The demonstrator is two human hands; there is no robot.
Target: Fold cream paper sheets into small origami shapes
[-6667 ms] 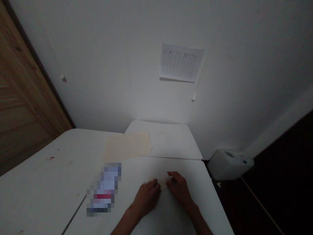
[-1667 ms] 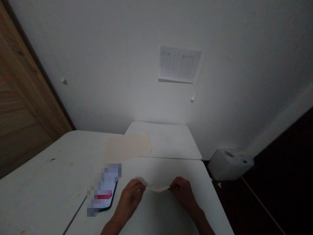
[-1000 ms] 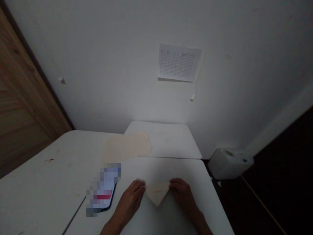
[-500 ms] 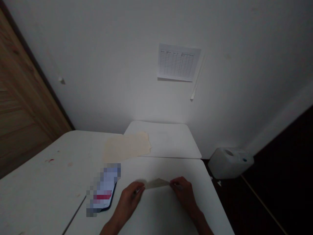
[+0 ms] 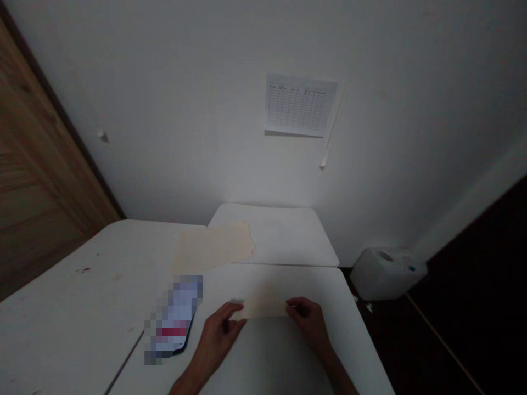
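My left hand (image 5: 218,336) and my right hand (image 5: 309,325) each pinch one end of a small cream paper (image 5: 265,307). The paper sits between them, low over the white worktop (image 5: 267,365), near my side. I cannot tell if it touches the worktop. I think this is a folding step, with the paper held out flat. The next move calls for a soft grip and both ends kept level, so the edges meet. Bigger cream sheets (image 5: 212,247) lie farther back.
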